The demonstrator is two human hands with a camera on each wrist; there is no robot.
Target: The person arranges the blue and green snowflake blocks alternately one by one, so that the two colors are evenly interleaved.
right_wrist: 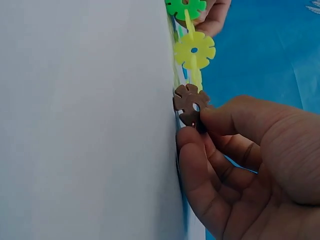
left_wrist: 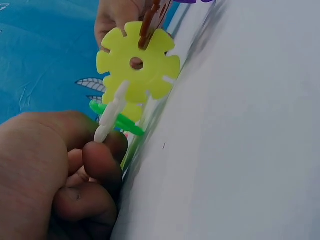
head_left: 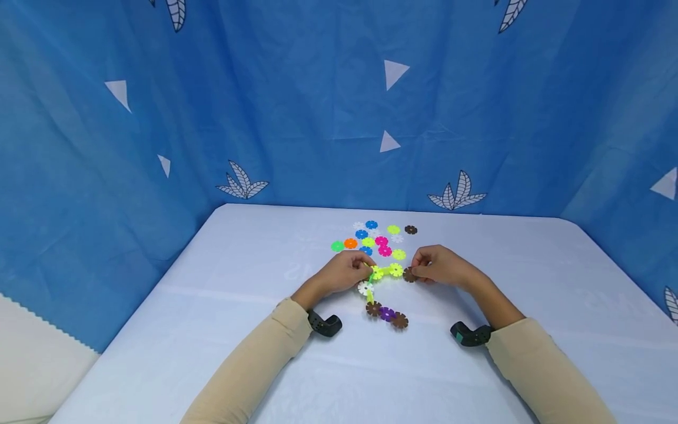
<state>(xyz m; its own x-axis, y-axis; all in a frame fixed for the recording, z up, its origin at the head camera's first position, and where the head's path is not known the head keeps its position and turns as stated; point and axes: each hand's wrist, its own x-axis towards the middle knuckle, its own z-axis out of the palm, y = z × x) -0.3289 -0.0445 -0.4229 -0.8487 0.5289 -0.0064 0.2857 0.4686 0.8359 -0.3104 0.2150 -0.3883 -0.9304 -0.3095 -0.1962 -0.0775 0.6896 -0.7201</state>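
In the head view, the left hand (head_left: 343, 272) covers the left end of the chain of joined discs (head_left: 382, 282); the grip there is not visible. The loose discs (head_left: 373, 238) above centre are too small to show their notches. In the left wrist view, the purple disc (left_wrist: 192, 1) is cut off by the top edge. In the right wrist view, the green disc (right_wrist: 185, 7) is cut off likewise.

The curtain (head_left: 296, 106) is bright blue with white triangles and white leaf shapes. The tabletop (head_left: 212, 330) is pale blue-white. The loose flower discs (head_left: 373, 238) are blue, orange, green, pink, yellow, white and brown. The joined chain (head_left: 382, 294) has yellow-green, white, brown and purple discs. The brown disc (right_wrist: 189, 102) is plain brown. The sleeves (head_left: 254, 365) are beige. The wrist bands (head_left: 324, 324) are black.
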